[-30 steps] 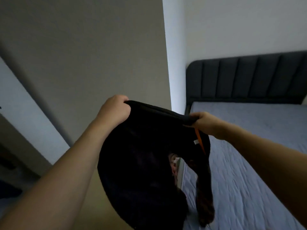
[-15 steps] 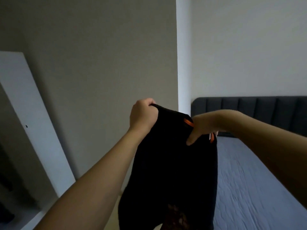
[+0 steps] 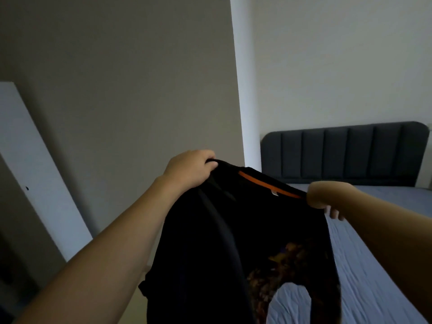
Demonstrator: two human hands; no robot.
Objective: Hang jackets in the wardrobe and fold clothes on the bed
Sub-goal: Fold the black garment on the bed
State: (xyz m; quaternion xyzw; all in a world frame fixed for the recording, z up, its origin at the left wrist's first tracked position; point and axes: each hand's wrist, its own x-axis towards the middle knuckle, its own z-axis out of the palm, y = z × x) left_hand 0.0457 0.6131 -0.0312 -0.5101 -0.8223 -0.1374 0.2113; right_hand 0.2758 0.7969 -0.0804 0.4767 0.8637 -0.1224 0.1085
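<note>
A black garment (image 3: 210, 253) with an orange strip inside its collar and a brownish print low on its front hangs in the air in front of me. My left hand (image 3: 189, 169) grips its top edge at the left shoulder. My right hand (image 3: 325, 197) holds the top edge at the right shoulder, with the fingertips showing below the wrist. The cloth hangs down over the left side of the bed (image 3: 374, 265), which has a grey-blue quilted cover.
A dark padded headboard (image 3: 346, 153) stands against the far wall. A beige wall (image 3: 128, 90) fills the left. A white panel (image 3: 30, 160), perhaps a wardrobe door, leans at the far left beside a dark opening.
My hands have moved apart, spreading the garment's top edge wider. The orange collar strip and the print on the front now show. The view has shifted slightly right.
</note>
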